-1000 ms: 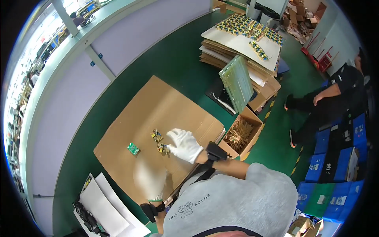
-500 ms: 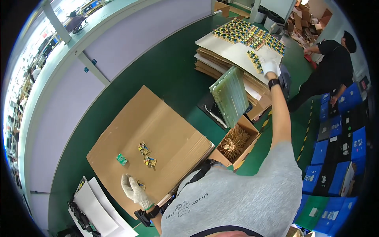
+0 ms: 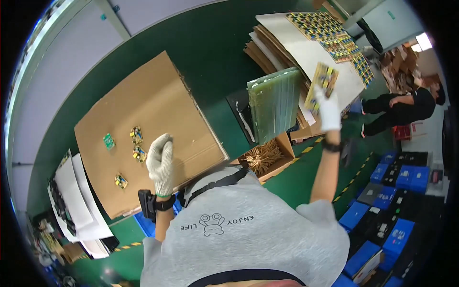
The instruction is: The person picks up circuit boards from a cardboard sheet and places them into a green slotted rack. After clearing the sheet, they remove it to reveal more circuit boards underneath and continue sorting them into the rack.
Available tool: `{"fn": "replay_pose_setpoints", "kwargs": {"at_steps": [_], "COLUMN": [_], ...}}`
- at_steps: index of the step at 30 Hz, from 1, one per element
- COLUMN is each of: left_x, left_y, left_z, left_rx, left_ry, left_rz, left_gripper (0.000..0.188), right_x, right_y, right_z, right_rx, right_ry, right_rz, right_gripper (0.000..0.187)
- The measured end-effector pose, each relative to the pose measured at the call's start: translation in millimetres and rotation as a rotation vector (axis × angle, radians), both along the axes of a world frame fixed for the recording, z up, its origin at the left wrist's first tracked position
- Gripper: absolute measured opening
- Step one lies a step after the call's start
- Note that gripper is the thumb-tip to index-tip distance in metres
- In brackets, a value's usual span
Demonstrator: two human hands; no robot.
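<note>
My right hand (image 3: 328, 109), in a white glove, is stretched out to the right and grips a yellow and blue circuit board panel (image 3: 322, 80) by its lower end, above the edge of a stack of cardboard sheets (image 3: 287, 43). More such panels (image 3: 330, 33) lie on top of that stack. My left hand (image 3: 161, 161), also gloved, is closed in a fist above a big brown cardboard sheet (image 3: 143, 100). Several small circuit boards (image 3: 138, 154) lie on the sheet just left of that hand, one of them green (image 3: 109, 141). I see nothing in the fist.
A green stack of plates (image 3: 275, 103) leans beside an open box of golden parts (image 3: 263, 158). White sheets (image 3: 71, 191) lie at the left. Blue and black crates (image 3: 397, 191) stand at the right. Another person (image 3: 406, 107) crouches beyond the stack. The floor is green.
My right hand reached to the stack and now holds a panel lifted off it. My left hand rose from the sheet's near edge to above the small boards.
</note>
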State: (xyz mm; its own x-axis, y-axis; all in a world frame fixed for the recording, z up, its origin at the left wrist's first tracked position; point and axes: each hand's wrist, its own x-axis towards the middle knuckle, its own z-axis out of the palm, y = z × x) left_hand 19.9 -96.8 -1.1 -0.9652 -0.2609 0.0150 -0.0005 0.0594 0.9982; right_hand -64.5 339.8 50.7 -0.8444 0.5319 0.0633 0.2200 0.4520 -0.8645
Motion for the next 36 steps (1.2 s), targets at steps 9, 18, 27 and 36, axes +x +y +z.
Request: {"fn": "replay_pose_setpoints", "kwargs": {"at_steps": [9, 18, 27, 36], "left_x": [-16.8, -29.2, -29.0, -16.6], "left_y": [49.8, 60.6, 72.2, 76.2], "left_z": [4.4, 0.5, -8.9, -0.7], "left_rx": [-0.013, -0.083, 0.052, 0.027], "left_ry": [-0.081, -0.126, -0.170, -0.168], "left_rz": [-0.201, -0.227, -0.301, -0.472], "left_gripper": [0.021, 0.022, 0.024, 0.023], "right_x": [42.3, 17.7, 12.5, 6.4], "right_y": [-73.6, -55.1, -49.8, -46.7], "right_z": [-128.6, -130.7, -127.6, -132.2], "right_rx": [0.330, 0.311, 0.228, 0.203], "right_ry": [0.159, 0.226, 0.275, 0.071], "right_rz": [-0.123, -0.212, -0.108, -0.203], "right_gripper": [0.033, 0.041, 0.045, 0.042]}}
